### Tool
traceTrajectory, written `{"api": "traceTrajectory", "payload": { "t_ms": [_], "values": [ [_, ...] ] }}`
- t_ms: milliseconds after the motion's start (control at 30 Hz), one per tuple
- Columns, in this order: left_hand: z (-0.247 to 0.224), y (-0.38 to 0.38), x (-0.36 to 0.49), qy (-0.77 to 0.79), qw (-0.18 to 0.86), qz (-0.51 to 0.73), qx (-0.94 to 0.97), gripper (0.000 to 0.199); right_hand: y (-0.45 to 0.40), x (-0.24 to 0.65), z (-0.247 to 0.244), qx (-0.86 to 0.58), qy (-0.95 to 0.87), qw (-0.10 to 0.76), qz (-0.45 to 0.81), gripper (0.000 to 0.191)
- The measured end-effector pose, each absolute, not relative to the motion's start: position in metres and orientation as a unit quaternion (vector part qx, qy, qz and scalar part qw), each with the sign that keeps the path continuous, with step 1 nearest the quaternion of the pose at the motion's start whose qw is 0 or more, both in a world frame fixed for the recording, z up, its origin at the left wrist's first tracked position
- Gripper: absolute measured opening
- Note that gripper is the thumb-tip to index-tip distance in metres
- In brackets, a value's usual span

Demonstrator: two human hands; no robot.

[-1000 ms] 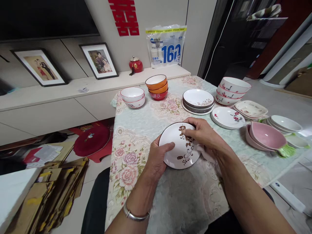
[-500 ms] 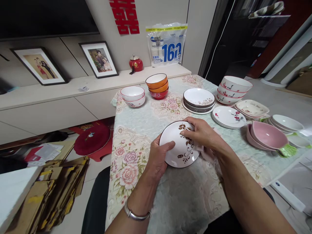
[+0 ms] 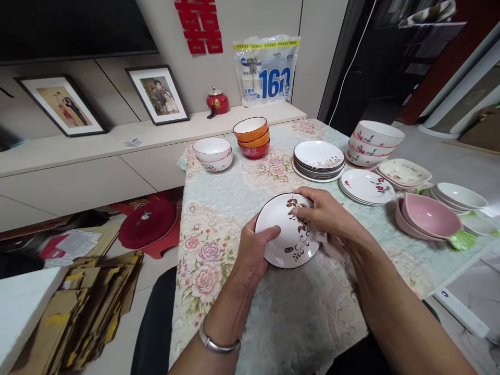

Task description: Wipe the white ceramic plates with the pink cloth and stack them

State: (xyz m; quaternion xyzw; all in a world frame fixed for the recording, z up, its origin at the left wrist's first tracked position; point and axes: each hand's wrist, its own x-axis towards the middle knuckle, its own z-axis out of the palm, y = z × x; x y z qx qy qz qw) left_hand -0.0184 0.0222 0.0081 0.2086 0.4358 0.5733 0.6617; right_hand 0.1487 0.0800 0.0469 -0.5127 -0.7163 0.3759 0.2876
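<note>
A white plate point(image 3: 281, 242) with a dark rim and brown flower pattern is held tilted toward me above the table. My left hand point(image 3: 255, 247) grips its left edge, thumb on the face and fingers behind. At the upper right rim, my right hand point(image 3: 322, 211) is closed on the plate, its thumb over the flowers. A pale pink cloth point(image 3: 332, 246) hangs beneath the right hand, partly hidden by it. Beyond the hands stands a stack of dark-rimmed plates point(image 3: 318, 156), with a stack of red-flowered plates point(image 3: 365, 186) to its right.
Orange and red bowls point(image 3: 252, 135) and white bowls point(image 3: 213, 153) stand at the back left of the flowered tablecloth point(image 3: 211, 250). To the right are tall white bowls point(image 3: 375, 143), square dishes point(image 3: 404, 173), pink bowls point(image 3: 432, 216) and small white bowls point(image 3: 461, 197). Flattened cardboard point(image 3: 89, 312) lies on the floor at left.
My right thumb has shifted slightly to the right across the plate's flowers. The plate and my left hand stay nearly in place.
</note>
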Motion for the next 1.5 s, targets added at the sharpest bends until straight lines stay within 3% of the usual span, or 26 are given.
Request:
{"api": "traceTrajectory", "payload": {
  "t_ms": [467, 633, 900, 1200, 1500],
  "values": [
    [0.008, 0.023, -0.018, 0.405, 0.641, 0.629, 0.172, 0.063, 0.088, 0.148, 0.033, -0.544, -0.694, 0.304, 0.359, 0.025],
    [0.009, 0.025, -0.020, 0.410, 0.615, 0.657, 0.146, 0.066, 0.090, 0.151, 0.029, -0.507, -0.680, 0.305, 0.433, 0.032],
    [0.012, 0.026, -0.021, 0.372, 0.673, 0.613, 0.180, 0.062, 0.088, 0.150, 0.023, -0.516, -0.558, 0.424, 0.492, 0.040],
    [0.011, 0.024, -0.024, 0.447, 0.670, 0.542, 0.238, 0.048, 0.084, 0.148, 0.033, -0.520, -0.638, 0.324, 0.466, 0.025],
    [0.009, 0.026, -0.019, 0.445, 0.624, 0.621, 0.161, 0.060, 0.087, 0.149, 0.028, -0.505, -0.639, 0.326, 0.480, 0.031]
  ]
}}
